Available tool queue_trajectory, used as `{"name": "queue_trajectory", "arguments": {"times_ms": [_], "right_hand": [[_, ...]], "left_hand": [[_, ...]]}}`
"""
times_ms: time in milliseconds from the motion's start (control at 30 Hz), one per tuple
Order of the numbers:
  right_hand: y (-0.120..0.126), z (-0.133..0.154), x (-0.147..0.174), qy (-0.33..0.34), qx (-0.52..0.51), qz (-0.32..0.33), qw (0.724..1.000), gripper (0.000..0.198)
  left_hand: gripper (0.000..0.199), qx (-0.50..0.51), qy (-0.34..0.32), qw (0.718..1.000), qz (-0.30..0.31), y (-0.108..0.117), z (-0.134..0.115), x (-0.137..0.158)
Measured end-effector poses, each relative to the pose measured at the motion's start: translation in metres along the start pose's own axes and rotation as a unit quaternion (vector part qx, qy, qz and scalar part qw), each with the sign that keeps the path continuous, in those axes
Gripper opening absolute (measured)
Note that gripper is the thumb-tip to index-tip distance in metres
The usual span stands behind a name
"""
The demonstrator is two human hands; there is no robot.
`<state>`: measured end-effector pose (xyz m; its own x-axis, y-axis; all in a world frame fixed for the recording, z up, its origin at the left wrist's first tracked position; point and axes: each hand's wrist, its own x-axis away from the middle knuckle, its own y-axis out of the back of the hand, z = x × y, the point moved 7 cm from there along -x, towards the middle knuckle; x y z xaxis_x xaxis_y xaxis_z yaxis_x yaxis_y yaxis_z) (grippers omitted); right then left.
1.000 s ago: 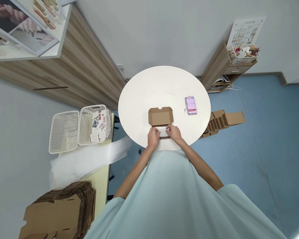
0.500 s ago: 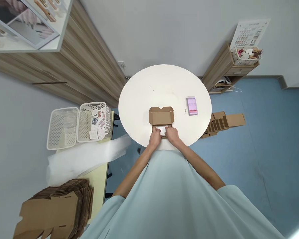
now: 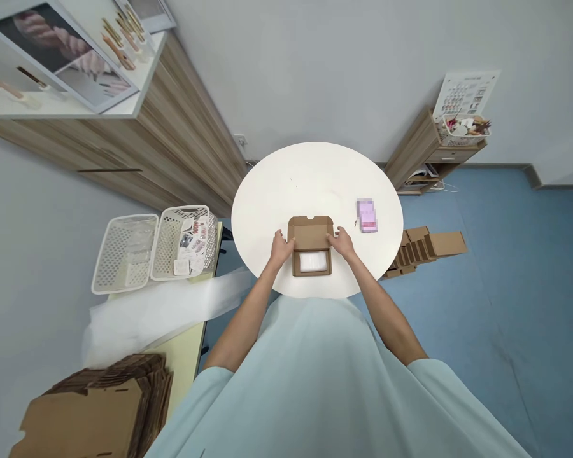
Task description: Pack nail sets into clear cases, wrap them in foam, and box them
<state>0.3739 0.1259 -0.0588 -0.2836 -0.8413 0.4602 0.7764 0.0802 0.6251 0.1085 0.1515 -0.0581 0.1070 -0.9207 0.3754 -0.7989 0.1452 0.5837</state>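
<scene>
left hand (image 3: 282, 247) and right hand (image 3: 341, 242), spread, flank box lid (image 3: 310, 235), blurred lilac item (image 3: 367, 215) nearby on table (image 3: 267, 191).

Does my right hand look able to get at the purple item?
Probably yes: the purple item lies on the table beyond the right hand, with nothing standing between them.

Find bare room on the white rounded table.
Widest: the white rounded table, far side, beyond the open brown cardboard box. Also between the left hand and left rim. Crowded: around the box, with the right hand alongside, and at the lilac rectangular pack.
</scene>
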Motion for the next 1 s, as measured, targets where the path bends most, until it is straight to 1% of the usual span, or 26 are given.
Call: {"name": "queue_trajectory", "arguments": {"times_ms": [33,100,167,267,400,500,600,667,800,900,1000], "right_hand": [[-0.003,0.000,-0.004,-0.010,-0.028,0.018,0.999,0.060],[-0.007,0.004,-0.009,-0.008,-0.058,0.032,0.998,0.058],[-0.009,0.009,-0.011,0.000,-0.071,0.032,0.997,0.059],[-0.008,0.015,-0.013,0.012,-0.118,0.034,0.992,0.061],[0.003,0.024,-0.016,0.071,-0.167,0.011,0.983,0.062],[0.007,0.029,-0.015,0.118,-0.182,-0.004,0.976,0.063],[0.002,0.025,-0.008,0.157,-0.182,-0.008,0.971,0.060],[-0.003,0.017,0.000,0.178,-0.172,-0.014,0.969,0.059],[-0.015,-0.003,0.022,0.218,-0.119,-0.020,0.969,0.064],[-0.024,-0.015,0.039,0.250,-0.069,-0.015,0.966,0.069],[-0.030,-0.024,0.057,0.276,-0.019,-0.011,0.961,0.071]], "left_hand": [[0.071,0.029,0.020,0.999,0.023,-0.002,0.000,-0.005],[0.073,0.077,0.041,0.995,0.054,-0.005,-0.003,-0.009],[0.072,0.103,0.038,0.992,0.065,-0.004,-0.009,-0.011],[0.074,0.136,0.027,0.987,0.083,0.001,-0.019,-0.011],[0.085,0.207,-0.015,0.973,0.098,0.008,-0.035,-0.013],[0.091,0.249,-0.024,0.964,0.086,0.009,-0.037,-0.012],[0.089,0.262,-0.029,0.962,0.068,0.005,-0.028,-0.007],[0.087,0.250,-0.039,0.966,0.058,0.000,-0.018,0.000],[0.084,0.203,-0.071,0.976,0.038,-0.009,0.005,0.017],[0.085,0.176,-0.101,0.978,0.043,-0.019,0.019,0.031],[0.083,0.108,-0.133,0.984,0.043,-0.025,0.031,0.045]]}}
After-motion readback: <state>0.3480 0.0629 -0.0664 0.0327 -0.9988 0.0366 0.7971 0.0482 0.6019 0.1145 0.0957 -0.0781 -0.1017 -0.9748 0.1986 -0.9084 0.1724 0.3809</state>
